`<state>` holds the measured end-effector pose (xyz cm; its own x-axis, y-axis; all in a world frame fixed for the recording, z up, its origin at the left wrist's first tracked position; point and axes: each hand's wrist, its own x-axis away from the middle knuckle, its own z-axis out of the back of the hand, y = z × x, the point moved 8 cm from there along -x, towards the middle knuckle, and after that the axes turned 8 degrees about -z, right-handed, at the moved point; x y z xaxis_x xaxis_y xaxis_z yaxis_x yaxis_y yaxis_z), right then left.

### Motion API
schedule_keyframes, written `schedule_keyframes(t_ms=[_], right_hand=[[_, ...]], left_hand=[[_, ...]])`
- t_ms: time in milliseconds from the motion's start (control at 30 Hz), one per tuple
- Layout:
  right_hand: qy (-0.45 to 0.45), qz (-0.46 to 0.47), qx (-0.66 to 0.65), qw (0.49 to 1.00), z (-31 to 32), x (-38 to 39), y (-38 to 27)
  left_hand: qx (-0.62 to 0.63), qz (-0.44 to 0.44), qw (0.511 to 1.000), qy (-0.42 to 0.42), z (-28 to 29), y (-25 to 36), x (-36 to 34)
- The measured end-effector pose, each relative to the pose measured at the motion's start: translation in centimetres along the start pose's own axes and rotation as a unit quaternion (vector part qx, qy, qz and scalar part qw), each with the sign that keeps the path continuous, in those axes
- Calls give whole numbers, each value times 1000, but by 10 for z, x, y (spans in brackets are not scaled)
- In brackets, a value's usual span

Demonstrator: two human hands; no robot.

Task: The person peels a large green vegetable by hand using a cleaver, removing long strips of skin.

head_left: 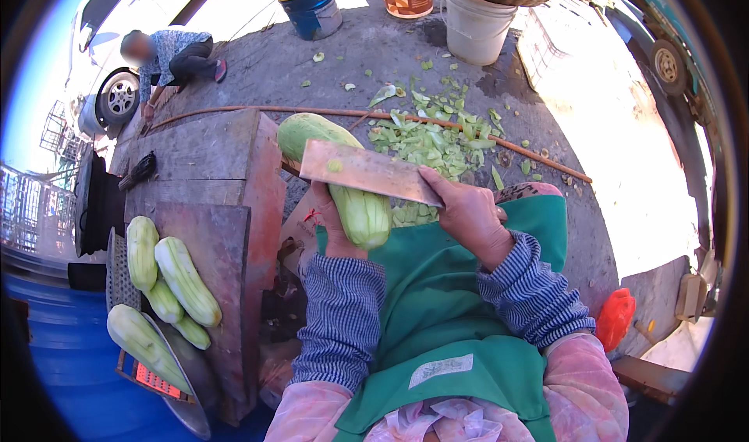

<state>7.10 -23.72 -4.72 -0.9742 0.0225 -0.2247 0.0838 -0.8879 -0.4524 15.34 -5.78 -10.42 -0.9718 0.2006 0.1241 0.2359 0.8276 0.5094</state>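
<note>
My left hand (pixel 334 222) is closed around a long pale-green squash (pixel 365 222), gripping it from the left side. The near end of the squash is peeled and pale, while the far end still has darker green skin. In my right hand (pixel 473 217) is a cleaver (pixel 370 173), its broad, stained blade lying across the middle of the squash. A small green scrap sticks to the blade, which hides part of the squash and of my left fingers. Beneath, a green apron (pixel 437 286) covers my lap.
Several peeled squashes (pixel 188 282) lie left, beside the wooden table (pixel 199 149) and on a metal pan (pixel 191 376). Green peelings (pixel 437 142) litter the ground past a thin pole (pixel 437 120). Buckets (pixel 310 9) stand farther back. A person (pixel 173 56) crouches far left near a vehicle.
</note>
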Motion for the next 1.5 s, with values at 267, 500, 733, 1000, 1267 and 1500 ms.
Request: schedule_keyframes(t_ms=[267,500,733,1000,1267,1500], right_hand=[[-39,87,-78,992,36,26,-61],[15,67,-38,997,16,11,-34],[16,13,-33,999,-2,0,-7],[-11,28,-51,998,20,3,-13],[3,114,-5,993,12,-8,-43],[42,46,-5,998,-10,-28,-2]], left_hand=[[-45,77,995,-34,12,4,-4],[-9,49,998,40,10,-4,-1],[0,-97,995,14,23,-5,5],[46,-2,998,30,2,-5,11],[-11,58,998,3,58,-13,0],[3,10,1000,-9,2,-10,18]])
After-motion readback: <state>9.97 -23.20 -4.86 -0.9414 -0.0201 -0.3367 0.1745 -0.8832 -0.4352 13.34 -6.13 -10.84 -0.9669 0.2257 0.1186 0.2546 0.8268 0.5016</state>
